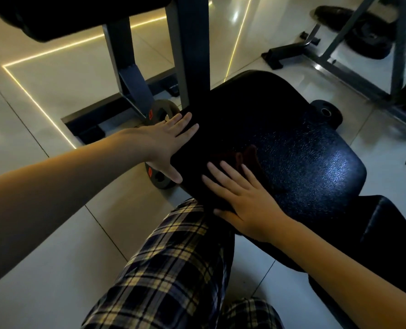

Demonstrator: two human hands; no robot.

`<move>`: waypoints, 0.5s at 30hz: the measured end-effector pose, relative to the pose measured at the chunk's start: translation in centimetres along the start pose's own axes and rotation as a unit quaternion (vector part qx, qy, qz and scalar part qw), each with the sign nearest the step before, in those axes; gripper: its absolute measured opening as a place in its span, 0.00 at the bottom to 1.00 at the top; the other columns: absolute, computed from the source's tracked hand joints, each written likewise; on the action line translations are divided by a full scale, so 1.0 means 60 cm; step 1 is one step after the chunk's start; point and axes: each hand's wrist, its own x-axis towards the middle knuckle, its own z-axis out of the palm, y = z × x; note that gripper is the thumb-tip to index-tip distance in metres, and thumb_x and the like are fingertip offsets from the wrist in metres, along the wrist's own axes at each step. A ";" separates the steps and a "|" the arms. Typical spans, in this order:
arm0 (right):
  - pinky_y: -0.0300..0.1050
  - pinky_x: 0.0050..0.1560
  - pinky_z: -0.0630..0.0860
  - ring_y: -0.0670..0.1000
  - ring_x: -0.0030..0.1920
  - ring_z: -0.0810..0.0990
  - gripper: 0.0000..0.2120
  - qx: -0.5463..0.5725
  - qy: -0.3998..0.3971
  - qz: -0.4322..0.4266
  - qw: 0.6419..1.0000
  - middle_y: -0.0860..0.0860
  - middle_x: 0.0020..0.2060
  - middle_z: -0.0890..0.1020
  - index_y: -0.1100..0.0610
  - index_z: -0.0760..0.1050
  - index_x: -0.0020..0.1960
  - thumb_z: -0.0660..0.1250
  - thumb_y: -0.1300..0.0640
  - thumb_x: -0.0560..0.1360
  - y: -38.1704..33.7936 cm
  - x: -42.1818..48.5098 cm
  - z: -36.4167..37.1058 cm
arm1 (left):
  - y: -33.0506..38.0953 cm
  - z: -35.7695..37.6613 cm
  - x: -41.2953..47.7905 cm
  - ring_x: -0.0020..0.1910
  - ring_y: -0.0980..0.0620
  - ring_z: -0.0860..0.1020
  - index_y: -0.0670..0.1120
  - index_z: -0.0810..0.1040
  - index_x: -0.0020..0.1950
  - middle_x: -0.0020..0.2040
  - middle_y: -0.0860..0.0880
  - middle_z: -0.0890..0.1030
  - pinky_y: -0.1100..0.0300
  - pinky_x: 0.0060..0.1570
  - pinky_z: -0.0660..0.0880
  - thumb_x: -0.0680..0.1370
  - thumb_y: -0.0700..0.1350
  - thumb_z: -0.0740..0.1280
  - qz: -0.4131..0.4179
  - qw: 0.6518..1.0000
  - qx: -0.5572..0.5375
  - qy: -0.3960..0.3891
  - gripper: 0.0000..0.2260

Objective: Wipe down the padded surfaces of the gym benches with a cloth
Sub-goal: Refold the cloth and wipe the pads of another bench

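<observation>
The black textured seat pad (304,143) of a gym bench fills the middle of the view. A dark cloth (221,153), hard to tell from the pad, lies on the pad's near left part, with a reddish-brown fold showing beyond my fingertips. My right hand (242,200) presses flat on the cloth with its fingers spread. My left hand (166,143) lies flat at the pad's left edge, fingers apart and thumb along the side. A second black pad (387,233) adjoins at the lower right.
A dark steel upright (192,55) rises at the pad's far left corner, under another black pad (55,17). Weight plates (159,112) lie on the tiled floor left of the seat. Another bench frame (292,53) and plates (368,36) stand at right. My plaid trouser leg (173,269) is below.
</observation>
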 end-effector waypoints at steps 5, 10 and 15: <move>0.59 0.72 0.50 0.53 0.78 0.48 0.29 -0.029 0.008 -0.011 0.999 0.48 0.78 0.52 0.47 0.48 0.79 0.43 0.37 0.81 0.028 -0.080 0.013 | 0.000 0.009 0.000 0.72 0.46 0.24 0.49 0.22 0.72 0.71 0.46 0.20 0.45 0.75 0.38 0.69 0.73 0.62 0.004 0.999 0.029 -0.027 0.56; 0.61 0.74 0.44 0.53 0.78 0.46 0.29 -0.003 0.003 -0.005 1.000 0.47 0.78 0.51 0.46 0.49 0.78 0.42 0.36 0.80 -0.003 0.010 0.005 | 0.009 0.010 0.003 0.71 0.46 0.22 0.49 0.21 0.71 0.70 0.47 0.18 0.45 0.74 0.37 0.68 0.73 0.63 -0.016 0.999 0.017 -0.046 0.58; 0.55 0.74 0.33 0.46 0.76 0.37 0.31 0.020 0.001 0.009 1.000 0.44 0.78 0.46 0.44 0.48 0.78 0.41 0.35 0.77 -0.022 0.089 -0.009 | 0.008 0.011 0.007 0.68 0.47 0.21 0.49 0.20 0.69 0.70 0.46 0.19 0.46 0.74 0.37 0.69 0.71 0.65 -0.024 0.998 0.039 -0.050 0.58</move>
